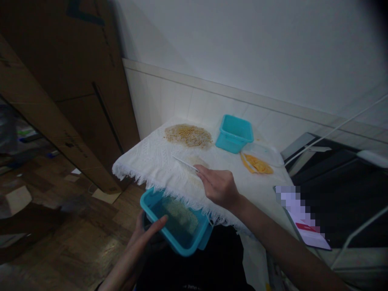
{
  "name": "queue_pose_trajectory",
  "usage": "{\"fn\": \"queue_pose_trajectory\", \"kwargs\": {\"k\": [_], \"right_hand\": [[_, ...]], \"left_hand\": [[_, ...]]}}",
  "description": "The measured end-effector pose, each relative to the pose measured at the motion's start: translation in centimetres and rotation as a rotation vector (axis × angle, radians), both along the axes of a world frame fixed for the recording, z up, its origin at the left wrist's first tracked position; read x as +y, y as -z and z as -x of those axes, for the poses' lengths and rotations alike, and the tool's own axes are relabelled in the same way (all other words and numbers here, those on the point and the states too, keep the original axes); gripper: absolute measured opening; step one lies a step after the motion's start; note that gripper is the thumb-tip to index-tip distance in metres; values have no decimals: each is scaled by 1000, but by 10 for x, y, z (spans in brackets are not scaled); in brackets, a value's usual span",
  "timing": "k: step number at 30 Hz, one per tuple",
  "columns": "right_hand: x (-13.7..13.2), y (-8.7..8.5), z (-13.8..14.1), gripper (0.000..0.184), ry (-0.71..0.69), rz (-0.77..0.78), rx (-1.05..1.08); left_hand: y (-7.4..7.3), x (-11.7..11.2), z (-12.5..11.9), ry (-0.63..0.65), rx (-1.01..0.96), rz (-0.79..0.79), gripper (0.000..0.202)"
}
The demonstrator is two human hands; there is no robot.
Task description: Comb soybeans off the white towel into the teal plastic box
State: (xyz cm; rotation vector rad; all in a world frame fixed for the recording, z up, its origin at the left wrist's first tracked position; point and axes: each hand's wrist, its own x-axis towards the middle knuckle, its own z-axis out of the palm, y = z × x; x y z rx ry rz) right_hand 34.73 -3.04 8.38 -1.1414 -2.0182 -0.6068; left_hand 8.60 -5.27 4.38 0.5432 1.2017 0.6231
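My left hand (148, 232) grips a blue plastic container (184, 249) by its near left side, thumb over the rim. It sits below the table's fringed edge, with pale fine grains (182, 216) inside. Above the tabletop, my right hand (220, 188) pinches a thin white strip (184, 163), seen almost edge-on; whether it is a card or a stick is unclear. A thin scatter of pale grains (198, 161) lies on the white cloth (151, 155) by the strip. Farther back spreads a heap of yellowish beans (190, 131) mixed with finer grains.
A second blue container (232, 143) stands near the wall. Beside it are a yellow cloth or bag (259, 165) and a clear lid (268, 152). On the right lie a lit screen (303, 218) and white cables. Large cardboard boxes (75, 97) rise at left.
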Motion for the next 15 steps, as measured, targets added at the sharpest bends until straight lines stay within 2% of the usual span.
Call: {"fn": "queue_pose_trajectory", "kwargs": {"k": [6, 10, 12, 15], "right_hand": [[-21, 0, 15, 40, -57, 65, -5], [-24, -6, 16, 39, -80, 65, -1], [-23, -13, 11, 35, -34, 23, 1], [-31, -26, -4, 25, 119, -33, -19]], "left_hand": [[3, 1, 0, -1, 8, -4, 104], [3, 0, -1, -13, 12, -5, 99], [2, 0, -2, -14, 1, -7, 100], [0, -1, -3, 2, 24, 3, 105]]}}
